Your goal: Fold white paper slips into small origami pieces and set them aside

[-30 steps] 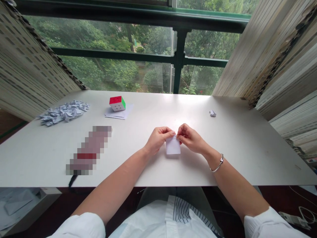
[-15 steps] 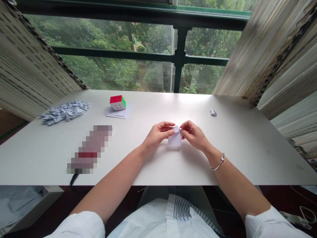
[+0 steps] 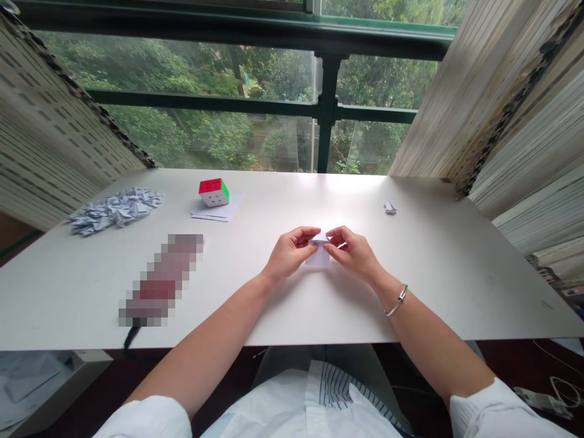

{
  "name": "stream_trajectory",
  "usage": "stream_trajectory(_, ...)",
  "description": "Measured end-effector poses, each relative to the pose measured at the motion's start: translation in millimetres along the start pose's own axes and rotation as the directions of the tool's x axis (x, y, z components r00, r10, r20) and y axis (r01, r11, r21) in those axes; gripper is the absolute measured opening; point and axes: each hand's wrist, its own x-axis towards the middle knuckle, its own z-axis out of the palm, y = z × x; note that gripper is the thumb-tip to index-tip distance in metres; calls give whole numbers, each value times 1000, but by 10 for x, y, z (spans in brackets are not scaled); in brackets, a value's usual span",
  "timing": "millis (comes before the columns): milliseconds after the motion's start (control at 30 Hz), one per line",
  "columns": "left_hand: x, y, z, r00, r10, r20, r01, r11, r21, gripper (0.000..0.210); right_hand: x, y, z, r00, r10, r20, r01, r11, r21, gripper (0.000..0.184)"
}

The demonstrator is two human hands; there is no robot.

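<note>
Between my two hands is a small piece of white paper point(image 3: 317, 258), its top folded to a triangular point and its lower part a flat rectangle. My left hand point(image 3: 291, 250) pinches its left edge between thumb and fingers. On the opposite edge, my right hand point(image 3: 352, 250) grips the paper the same way, a silver bracelet point(image 3: 396, 300) on that wrist. The paper is held just over the white table point(image 3: 283, 310). My fingertips hide parts of both side edges.
A heap of folded paper pieces point(image 3: 116, 211) lies at the left. Beyond my left hand, a puzzle cube point(image 3: 214, 193) rests on white paper sheets point(image 3: 212, 213). A pixelated object point(image 3: 159, 283) lies nearer. One small folded paper piece point(image 3: 390, 208) sits at the right, before the window.
The top of the paper now shows a wider triangular point. My right thumb has moved lower and inward onto the paper. The whole view has shifted slightly.
</note>
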Motion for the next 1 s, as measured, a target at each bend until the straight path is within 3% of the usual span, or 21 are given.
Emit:
stream_trajectory(233,9,-31,-1,999,20,-29,-18,997,77,33,17,72,20,995,95,38,-100,972,211,25)
stream_trajectory(433,-3,-72,-2,990,120,-74,-100,966,239,27,35,99,45,991,128,23,-129,943,307,33)
stream_trajectory(600,-13,-47,-5,971,155,-180,-89,941,327,29,19,78,77,988,149,44,-155,921,359,33)
stream_trajectory(867,23,-59,3,965,112,-236,-80,987,138,32,10,24,77,986,166,8,-158,924,349,24)
stream_trajectory(1000,23,-57,26,982,39,-183,-28,998,64,38,11,38,84,986,164,0,-154,926,346,24)
